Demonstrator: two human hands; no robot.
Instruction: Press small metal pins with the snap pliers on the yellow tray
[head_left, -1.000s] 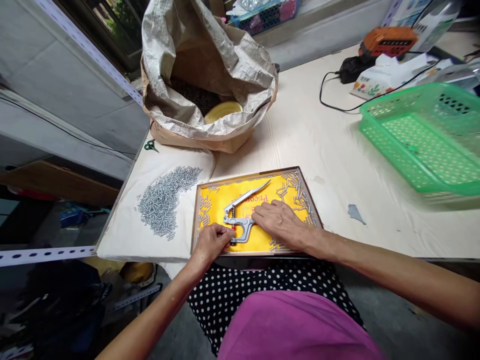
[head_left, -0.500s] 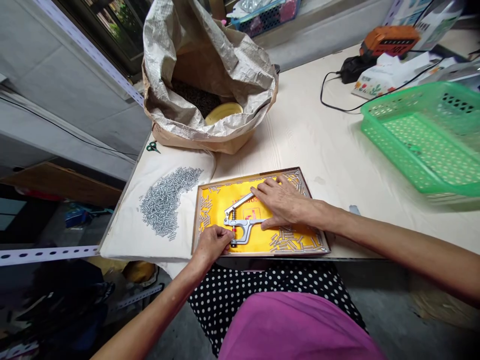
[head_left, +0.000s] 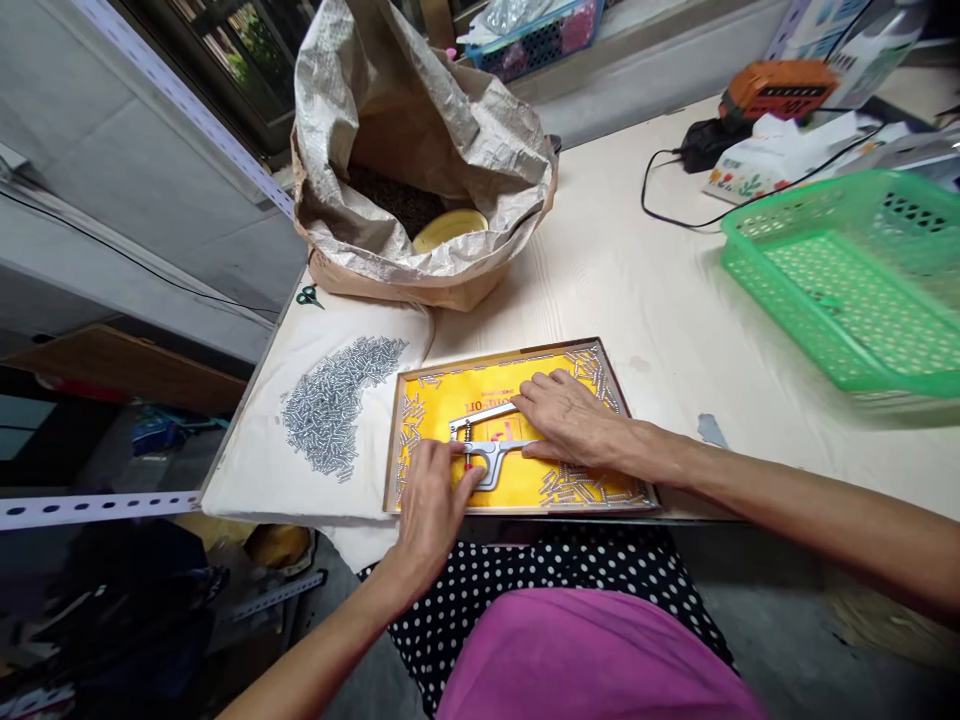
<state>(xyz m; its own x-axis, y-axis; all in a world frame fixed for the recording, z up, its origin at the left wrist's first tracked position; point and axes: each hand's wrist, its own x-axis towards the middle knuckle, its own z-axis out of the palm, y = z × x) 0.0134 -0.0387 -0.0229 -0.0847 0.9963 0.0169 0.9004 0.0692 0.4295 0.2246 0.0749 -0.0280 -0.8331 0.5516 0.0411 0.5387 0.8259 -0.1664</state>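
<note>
A pair of metal snap-fastener pliers point(head_left: 491, 462) with a spring plunger lies over the yellow bottom of a shallow tray point(head_left: 393, 440). My right hand point(head_left: 566, 415) is closed around its two handles. At the jaw end, my left hand point(head_left: 431, 492) has its thumb and fingers on either side of the plunger, touching the tool's head. Its fingertips are partly hidden, and no small part shows between them. Small silvery metal pieces point(head_left: 577, 485) lie along the tray's edges, some standing in rows.
A heap of similar silvery pieces point(head_left: 334, 405) lies on a white cloth point(head_left: 247, 440) left of the tray. Behind stand small green scissors point(head_left: 308, 296) and a large open sack point(head_left: 420, 285) holding a yellow bowl point(head_left: 450, 229). A green basket point(head_left: 825, 355) is at right.
My left hand has turned and shifted up along the jaw, from a pinch at its lower end to the plunger. The upper handle has come down closer to the lower one.
</note>
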